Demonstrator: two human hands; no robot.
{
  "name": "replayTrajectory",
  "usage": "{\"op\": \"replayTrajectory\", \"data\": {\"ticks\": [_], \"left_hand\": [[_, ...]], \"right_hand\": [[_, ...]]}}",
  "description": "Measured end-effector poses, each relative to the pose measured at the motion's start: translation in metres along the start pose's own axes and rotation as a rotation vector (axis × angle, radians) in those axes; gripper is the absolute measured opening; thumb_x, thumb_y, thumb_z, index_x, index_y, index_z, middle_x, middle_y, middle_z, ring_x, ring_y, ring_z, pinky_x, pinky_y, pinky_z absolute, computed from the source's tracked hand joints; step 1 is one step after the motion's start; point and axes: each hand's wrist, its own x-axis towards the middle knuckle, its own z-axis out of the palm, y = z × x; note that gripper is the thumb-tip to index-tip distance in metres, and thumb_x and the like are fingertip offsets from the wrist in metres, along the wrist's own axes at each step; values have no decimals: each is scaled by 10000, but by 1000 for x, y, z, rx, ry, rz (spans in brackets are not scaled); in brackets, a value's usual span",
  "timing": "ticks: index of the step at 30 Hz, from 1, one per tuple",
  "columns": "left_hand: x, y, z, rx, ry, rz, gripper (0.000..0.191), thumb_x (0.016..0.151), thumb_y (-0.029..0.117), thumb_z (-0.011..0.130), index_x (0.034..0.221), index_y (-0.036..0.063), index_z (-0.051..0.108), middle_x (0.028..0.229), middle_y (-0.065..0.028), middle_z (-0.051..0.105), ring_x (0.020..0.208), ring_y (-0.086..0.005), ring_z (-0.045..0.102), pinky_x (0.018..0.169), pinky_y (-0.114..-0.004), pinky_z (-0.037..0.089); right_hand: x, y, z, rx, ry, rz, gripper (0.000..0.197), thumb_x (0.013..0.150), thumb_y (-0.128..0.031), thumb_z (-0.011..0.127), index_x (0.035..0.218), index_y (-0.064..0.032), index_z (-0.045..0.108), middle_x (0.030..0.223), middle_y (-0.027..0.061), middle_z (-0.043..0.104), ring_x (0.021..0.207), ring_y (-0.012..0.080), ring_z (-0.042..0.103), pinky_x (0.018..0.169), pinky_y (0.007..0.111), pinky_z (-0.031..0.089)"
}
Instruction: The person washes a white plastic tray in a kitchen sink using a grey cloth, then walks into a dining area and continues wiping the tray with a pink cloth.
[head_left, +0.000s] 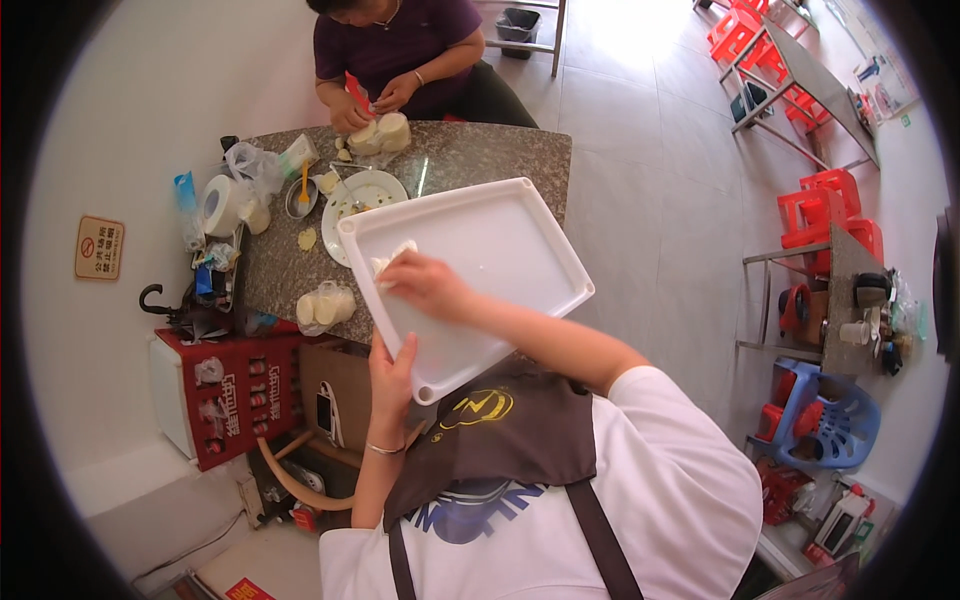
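A shallow white plastic tray (487, 255) is tilted in front of me, over the near edge of the table. My left hand (392, 371) grips its near left rim, thumb on the inner side. Inside the tray, at its left end, my right hand (424, 283) presses a crumpled white cloth or tissue (401, 251) to the surface. The right hand is slightly blurred. Partly hidden behind the tray is a white plate (360, 191) with food and a utensil on it. A bag of pale round dough wrappers (326, 306) lies left of the tray.
Across the speckled stone table (480, 146) a person (397, 60) handles pale dough discs (379, 133). A metal bowl (301, 199) with an orange-handled utensil, a tissue roll (222, 206) and plastic bags stand at the left. Red crates (240, 390) are below; red stools (814, 210) stand right.
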Motion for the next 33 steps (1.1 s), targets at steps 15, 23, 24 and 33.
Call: {"op": "replayTrajectory", "data": {"ticks": [15, 23, 24, 33], "left_hand": [[-2, 29, -29, -76, -19, -38, 591, 738, -6, 530, 1314, -17, 396, 1140, -116, 563, 997, -188, 571, 853, -303, 474], [6, 25, -35, -74, 69, 25, 569, 743, -14, 523, 1300, -36, 414, 1153, -121, 564, 1003, -175, 571, 879, -294, 456], [8, 26, -32, -49, 83, 65, 531, 752, 0, 539, 1272, -23, 440, 1123, -109, 574, 974, -172, 578, 843, -288, 471], [15, 16, -4, -36, 18, 126, 397, 841, 28, 544, 1233, -9, 489, 1081, -70, 592, 967, -128, 559, 844, -258, 447]], "right_hand": [[-69, 117, -131, -1076, -388, 478, 267, 821, -86, 474, 1080, -75, 538, 933, 99, 632, 901, 273, 616, 732, 392, 497], [-131, 49, -135, -751, -434, 594, 231, 820, -86, 476, 1029, -36, 560, 885, 160, 627, 856, 333, 608, 731, 426, 484], [-133, 46, -129, -717, -396, 631, 221, 801, -80, 492, 998, -28, 577, 873, 168, 627, 848, 337, 605, 736, 432, 481], [-54, -66, -34, 159, -367, 365, 164, 774, -57, 617, 937, -59, 640, 830, 139, 596, 783, 303, 585, 683, 374, 472]]}}
